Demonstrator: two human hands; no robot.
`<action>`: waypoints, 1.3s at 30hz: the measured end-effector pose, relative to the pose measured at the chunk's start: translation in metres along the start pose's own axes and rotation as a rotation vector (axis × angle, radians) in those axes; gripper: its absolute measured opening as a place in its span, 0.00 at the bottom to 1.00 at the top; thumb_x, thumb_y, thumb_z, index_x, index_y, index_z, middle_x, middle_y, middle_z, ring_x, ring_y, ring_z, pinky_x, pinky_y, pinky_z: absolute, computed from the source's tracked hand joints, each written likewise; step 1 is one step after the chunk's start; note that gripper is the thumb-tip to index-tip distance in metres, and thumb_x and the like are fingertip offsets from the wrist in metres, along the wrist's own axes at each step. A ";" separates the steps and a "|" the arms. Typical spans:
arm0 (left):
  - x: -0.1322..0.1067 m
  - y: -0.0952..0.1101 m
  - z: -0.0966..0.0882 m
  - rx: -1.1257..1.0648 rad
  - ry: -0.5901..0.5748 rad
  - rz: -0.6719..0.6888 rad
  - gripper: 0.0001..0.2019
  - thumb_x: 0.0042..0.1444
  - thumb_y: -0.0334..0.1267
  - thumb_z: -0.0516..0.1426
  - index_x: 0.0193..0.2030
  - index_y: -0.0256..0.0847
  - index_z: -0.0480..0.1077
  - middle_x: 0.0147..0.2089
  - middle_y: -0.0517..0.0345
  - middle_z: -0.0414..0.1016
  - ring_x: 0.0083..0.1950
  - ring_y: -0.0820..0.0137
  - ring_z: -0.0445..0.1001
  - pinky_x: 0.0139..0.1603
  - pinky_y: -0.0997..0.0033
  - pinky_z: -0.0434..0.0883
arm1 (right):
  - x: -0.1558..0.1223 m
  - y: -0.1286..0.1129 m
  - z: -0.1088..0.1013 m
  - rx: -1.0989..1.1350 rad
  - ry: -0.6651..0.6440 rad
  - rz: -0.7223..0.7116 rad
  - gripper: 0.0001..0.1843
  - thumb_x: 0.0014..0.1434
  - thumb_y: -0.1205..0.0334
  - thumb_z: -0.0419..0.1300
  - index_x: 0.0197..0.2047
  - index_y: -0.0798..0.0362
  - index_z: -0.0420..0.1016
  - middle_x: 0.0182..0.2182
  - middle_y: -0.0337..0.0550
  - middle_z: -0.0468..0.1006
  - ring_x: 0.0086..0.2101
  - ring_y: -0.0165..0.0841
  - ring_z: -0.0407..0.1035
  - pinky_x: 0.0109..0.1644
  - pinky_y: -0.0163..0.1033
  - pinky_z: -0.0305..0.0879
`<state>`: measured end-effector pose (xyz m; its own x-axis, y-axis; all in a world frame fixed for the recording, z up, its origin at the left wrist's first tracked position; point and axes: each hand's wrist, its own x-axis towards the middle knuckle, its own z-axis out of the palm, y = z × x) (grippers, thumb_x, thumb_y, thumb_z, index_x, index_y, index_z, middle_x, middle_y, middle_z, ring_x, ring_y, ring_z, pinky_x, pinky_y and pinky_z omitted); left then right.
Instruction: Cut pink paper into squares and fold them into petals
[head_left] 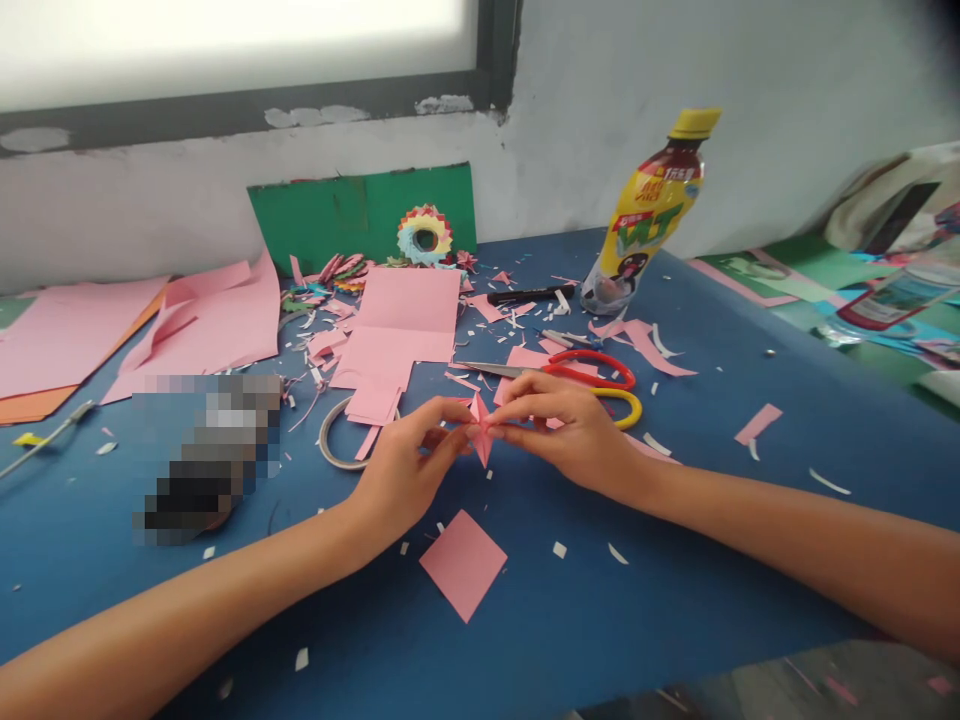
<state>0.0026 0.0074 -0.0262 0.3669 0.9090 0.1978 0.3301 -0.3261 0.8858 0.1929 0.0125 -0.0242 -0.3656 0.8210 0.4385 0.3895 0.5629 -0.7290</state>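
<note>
Left hand [409, 450] and right hand [562, 425], nearly meeting, are pinching a small, pointed, folded pink-paper piece [478, 408] beyond a flat pink paper square [463, 565]; apparently shaping creases, next move likely needing steady, even pressure.

Fingertips of the left hand [409, 455] and right hand [570, 425] cover the sides of the folded pink paper [481, 452]; its finer creases are too small to tell. The right hand also hides part of the scissors [559, 362]. Pink scraps [375, 400] and the left hand cover part of the tape roll [325, 440]. Coarse blocks mask a dark object [199, 490]. The left edge cuts off the cable [49, 440]; the right edge crops a blurred clear bottle [889, 300]. Both forearms run out of view.
</note>
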 end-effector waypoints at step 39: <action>0.007 0.006 0.000 -0.567 -0.127 -0.306 0.07 0.47 0.37 0.62 0.29 0.35 0.71 0.28 0.60 0.75 0.31 0.75 0.74 0.33 0.78 0.72 | 0.005 -0.006 0.006 0.605 -0.089 0.401 0.07 0.51 0.61 0.62 0.33 0.55 0.75 0.28 0.38 0.76 0.30 0.27 0.69 0.35 0.33 0.65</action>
<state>0.0066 0.0115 -0.0196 0.4408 0.8898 -0.1186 -0.0611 0.1616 0.9850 0.1833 0.0122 -0.0207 -0.3705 0.9275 0.0509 -0.0180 0.0476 -0.9987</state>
